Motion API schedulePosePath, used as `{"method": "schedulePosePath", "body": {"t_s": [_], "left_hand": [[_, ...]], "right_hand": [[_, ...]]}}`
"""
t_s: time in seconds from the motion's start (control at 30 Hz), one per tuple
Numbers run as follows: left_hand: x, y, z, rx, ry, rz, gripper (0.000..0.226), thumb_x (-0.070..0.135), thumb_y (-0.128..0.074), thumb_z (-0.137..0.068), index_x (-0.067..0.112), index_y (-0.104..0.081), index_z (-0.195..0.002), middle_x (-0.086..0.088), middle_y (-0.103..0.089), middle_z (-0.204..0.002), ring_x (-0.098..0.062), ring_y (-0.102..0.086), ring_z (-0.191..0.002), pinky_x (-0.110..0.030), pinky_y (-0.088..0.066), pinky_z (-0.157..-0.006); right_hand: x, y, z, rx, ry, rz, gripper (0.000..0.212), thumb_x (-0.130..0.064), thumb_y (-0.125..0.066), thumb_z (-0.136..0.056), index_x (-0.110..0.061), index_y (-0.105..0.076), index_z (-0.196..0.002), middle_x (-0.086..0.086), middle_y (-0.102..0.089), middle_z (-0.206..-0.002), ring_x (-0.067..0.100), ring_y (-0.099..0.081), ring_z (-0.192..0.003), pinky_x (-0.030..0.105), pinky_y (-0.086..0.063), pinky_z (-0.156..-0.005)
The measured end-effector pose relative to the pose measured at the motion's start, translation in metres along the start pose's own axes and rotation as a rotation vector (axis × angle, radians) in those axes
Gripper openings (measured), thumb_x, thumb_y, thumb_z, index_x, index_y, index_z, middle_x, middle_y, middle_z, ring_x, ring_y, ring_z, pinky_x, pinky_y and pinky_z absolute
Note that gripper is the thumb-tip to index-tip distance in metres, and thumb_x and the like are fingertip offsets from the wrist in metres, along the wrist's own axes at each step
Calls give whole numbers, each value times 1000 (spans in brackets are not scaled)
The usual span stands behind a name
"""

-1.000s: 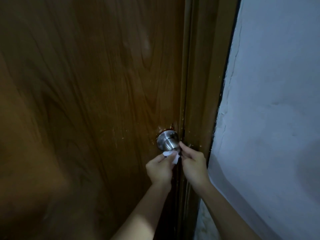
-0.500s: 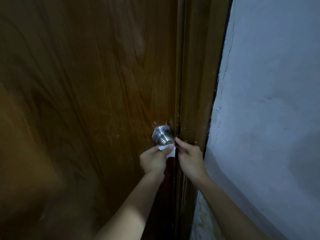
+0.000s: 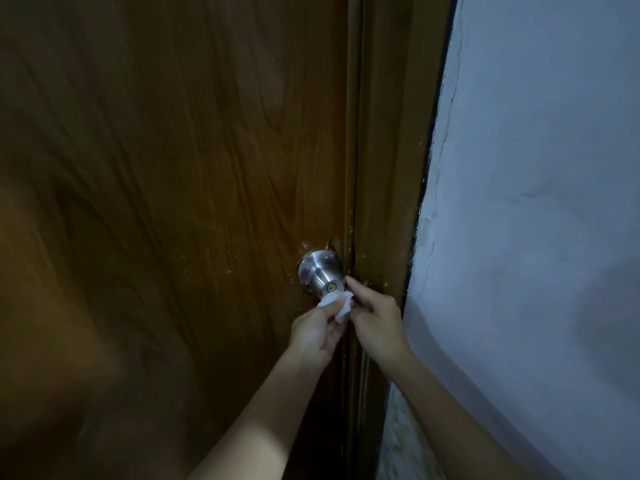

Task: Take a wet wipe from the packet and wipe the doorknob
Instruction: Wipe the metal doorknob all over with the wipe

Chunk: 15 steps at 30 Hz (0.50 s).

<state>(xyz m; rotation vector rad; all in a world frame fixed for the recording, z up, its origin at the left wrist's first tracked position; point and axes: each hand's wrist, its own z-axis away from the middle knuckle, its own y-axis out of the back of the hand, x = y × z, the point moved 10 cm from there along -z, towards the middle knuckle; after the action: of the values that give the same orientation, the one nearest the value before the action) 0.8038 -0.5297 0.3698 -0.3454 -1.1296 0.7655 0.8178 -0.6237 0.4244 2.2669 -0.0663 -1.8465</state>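
A round steel doorknob with a keyhole sticks out of the brown wooden door near its right edge. A small crumpled white wet wipe is pressed against the underside of the knob. My left hand pinches the wipe from below. My right hand is beside it, fingers curled at the wipe's right edge, with the index fingertip near the knob's right side. The packet is not in view.
The wooden door frame runs vertically just right of the knob. A pale rough plaster wall fills the right side. The scene is dim.
The view has shifted slightly, so the knob sits a little left and higher than a second ago. Both hands have stayed under the knob with the wipe; the keyhole face now shows.
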Motion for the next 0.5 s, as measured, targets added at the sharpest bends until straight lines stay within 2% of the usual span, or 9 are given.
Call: {"method": "schedulePosePath", "body": {"t_s": [0.03, 0.1, 0.17, 0.23, 0.3, 0.4, 0.5], "left_hand": [[-2, 2, 3, -12, -13, -47, 21, 0, -59, -82, -1, -64, -102, -15, -70, -96, -22, -66, -93, -31, -52, -86], [-5, 7, 8, -33, -60, -206, 23, 7, -60, -83, 9, -65, -105, -9, -70, -101, -18, -64, -96, -30, -51, -83], [-4, 9, 15, -51, -124, -351, 22, 14, -60, -84, 16, -67, -105, -2, -70, -102, -14, -62, -96, -25, -47, -74], [-2, 11, 19, -69, -162, -430, 21, 15, -58, -86, 19, -67, -104, 1, -70, -98, -13, -62, -94, -24, -44, -69], [1, 12, 22, -90, -197, -524, 20, 14, -56, -86, 16, -66, -103, -3, -70, -97, -16, -63, -94, -24, -47, -71], [18, 21, 22, -20, -364, -770, 21, 13, -66, -80, 17, -61, -100, -5, -63, -103, -12, -58, -89, -22, -47, -71], [48, 24, 31, 111, -646, -990, 44, 20, -77, -69, 23, -55, -106, 5, -50, -109, -4, -49, -93, -20, -44, -75]], "right_hand": [[2, 1, 3, 5, -6, -27, 37, -7, -53, -90, -17, -55, -126, -7, -63, -110, 5, -60, -99, 10, -45, -77], [10, 1, 13, 26, -50, -114, 28, -7, -55, -87, -28, -64, -104, -5, -71, -94, 9, -65, -94, 17, -51, -78], [16, -2, 24, 44, -58, -178, 28, -9, -56, -88, -34, -69, -87, -1, -73, -85, 12, -67, -88, 29, -56, -80], [21, -5, 33, 82, -37, -188, 24, -16, -59, -88, -36, -69, -96, -8, -74, -87, 6, -68, -90, 26, -56, -79], [33, -1, 35, 164, -72, -234, 23, -14, -62, -85, -23, -68, -105, -8, -73, -92, 7, -69, -89, 26, -57, -77], [40, 9, 35, 269, -111, -251, 14, -6, -66, -82, -14, -72, -92, 4, -74, -86, 17, -71, -80, 33, -59, -71], [16, 31, 34, 461, 36, -37, 11, -8, -63, -84, -8, -71, -92, -2, -70, -77, 15, -68, -77, 18, -53, -61]]}}
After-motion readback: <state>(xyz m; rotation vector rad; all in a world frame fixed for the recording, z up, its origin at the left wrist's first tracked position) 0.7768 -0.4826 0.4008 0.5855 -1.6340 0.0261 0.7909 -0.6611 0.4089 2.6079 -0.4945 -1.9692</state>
